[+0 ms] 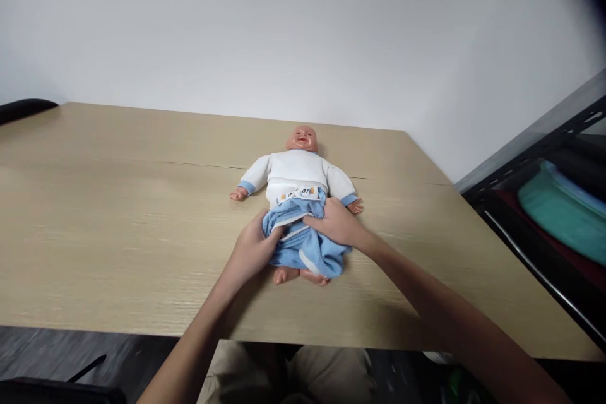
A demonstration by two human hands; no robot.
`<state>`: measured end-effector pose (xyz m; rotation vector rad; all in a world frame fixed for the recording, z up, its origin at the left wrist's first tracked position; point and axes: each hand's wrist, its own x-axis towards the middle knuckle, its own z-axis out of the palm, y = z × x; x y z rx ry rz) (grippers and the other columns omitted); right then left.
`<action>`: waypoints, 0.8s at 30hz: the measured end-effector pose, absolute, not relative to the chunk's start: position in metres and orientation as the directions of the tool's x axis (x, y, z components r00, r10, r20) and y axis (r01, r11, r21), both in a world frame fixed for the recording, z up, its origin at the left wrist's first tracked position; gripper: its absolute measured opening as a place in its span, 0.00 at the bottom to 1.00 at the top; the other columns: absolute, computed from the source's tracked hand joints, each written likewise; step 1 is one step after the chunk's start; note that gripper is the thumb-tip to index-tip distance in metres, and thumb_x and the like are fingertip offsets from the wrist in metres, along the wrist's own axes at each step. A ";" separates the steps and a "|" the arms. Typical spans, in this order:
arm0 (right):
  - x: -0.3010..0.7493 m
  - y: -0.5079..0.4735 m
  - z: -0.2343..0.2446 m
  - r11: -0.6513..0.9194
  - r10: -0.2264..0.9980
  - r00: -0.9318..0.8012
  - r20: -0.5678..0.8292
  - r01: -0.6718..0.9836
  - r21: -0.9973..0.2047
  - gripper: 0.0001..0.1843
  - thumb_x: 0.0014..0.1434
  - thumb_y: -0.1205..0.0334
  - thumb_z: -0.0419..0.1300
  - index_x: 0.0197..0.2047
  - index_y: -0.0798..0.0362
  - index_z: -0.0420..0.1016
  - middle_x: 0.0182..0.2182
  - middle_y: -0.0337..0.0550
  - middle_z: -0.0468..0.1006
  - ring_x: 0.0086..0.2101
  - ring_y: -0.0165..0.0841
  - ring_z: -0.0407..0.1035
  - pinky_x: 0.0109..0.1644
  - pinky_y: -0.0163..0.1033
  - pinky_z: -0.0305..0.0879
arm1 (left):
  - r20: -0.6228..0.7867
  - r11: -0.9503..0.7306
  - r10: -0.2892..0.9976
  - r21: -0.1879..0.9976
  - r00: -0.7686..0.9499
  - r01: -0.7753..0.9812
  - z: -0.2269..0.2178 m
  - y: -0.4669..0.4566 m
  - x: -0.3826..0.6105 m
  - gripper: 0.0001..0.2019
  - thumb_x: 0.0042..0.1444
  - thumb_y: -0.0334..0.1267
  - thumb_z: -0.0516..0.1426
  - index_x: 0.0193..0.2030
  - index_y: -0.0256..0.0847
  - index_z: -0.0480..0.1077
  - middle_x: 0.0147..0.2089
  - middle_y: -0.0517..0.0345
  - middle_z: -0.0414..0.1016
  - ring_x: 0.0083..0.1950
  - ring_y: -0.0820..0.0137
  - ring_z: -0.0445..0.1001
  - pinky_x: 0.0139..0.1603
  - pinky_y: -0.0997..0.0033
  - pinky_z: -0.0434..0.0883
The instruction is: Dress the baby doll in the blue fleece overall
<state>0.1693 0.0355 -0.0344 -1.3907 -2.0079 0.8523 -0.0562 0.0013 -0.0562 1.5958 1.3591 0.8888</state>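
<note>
A baby doll [297, 167] lies on its back on the wooden table [118, 214], head toward the wall. It wears a white top with blue cuffs and a white diaper. Light blue trousers [303, 249] are bunched around its hips and legs, with bare feet poking out below. My left hand [253, 246] grips the trousers' waistband at the doll's left-side hip in view. My right hand [337, 222] pinches the waistband on the other side, just below the diaper.
A white wall runs behind the table. A dark metal shelf [544, 189] stands at the right, holding folded teal cloth [563, 218]. A black chair back [23, 108] shows at the far left. My knees show under the table's front edge.
</note>
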 end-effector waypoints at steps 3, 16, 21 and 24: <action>0.171 0.042 -0.016 0.231 0.946 -0.323 0.025 0.619 -0.750 0.23 0.62 0.50 0.62 0.22 0.48 0.57 0.20 0.31 0.62 0.24 0.28 0.56 0.31 0.39 0.56 | -0.010 -0.054 0.984 0.932 0.176 0.358 -0.048 -0.001 -0.052 0.19 0.66 0.50 0.57 0.55 0.40 0.75 0.52 0.50 0.84 0.53 0.54 0.81 0.53 0.60 0.73; 0.149 -0.021 0.011 0.270 0.867 -0.487 -0.107 0.639 -0.721 0.06 0.62 0.58 0.66 0.35 0.50 0.79 0.33 0.39 0.85 0.33 0.35 0.75 0.40 0.40 0.66 | -0.194 0.113 0.956 0.935 0.219 0.335 -0.048 -0.075 -0.076 0.21 0.69 0.57 0.53 0.54 0.43 0.72 0.45 0.54 0.79 0.45 0.59 0.76 0.50 0.62 0.73; 0.146 -0.022 -0.008 0.274 0.878 -0.456 -0.147 0.729 -0.627 0.09 0.62 0.54 0.67 0.35 0.50 0.80 0.34 0.41 0.86 0.34 0.37 0.76 0.39 0.40 0.65 | -0.205 0.086 0.962 0.855 0.180 0.511 -0.062 -0.079 -0.076 0.18 0.67 0.55 0.51 0.49 0.44 0.71 0.45 0.50 0.80 0.51 0.51 0.75 0.59 0.50 0.68; 0.143 -0.029 -0.012 0.324 0.878 -0.473 -0.079 0.707 -0.629 0.07 0.63 0.58 0.66 0.43 0.48 0.83 0.42 0.41 0.88 0.41 0.39 0.79 0.47 0.40 0.69 | -0.160 0.040 0.974 0.818 0.159 0.574 -0.063 -0.078 -0.073 0.16 0.65 0.54 0.49 0.46 0.45 0.69 0.42 0.50 0.80 0.50 0.49 0.75 0.61 0.45 0.67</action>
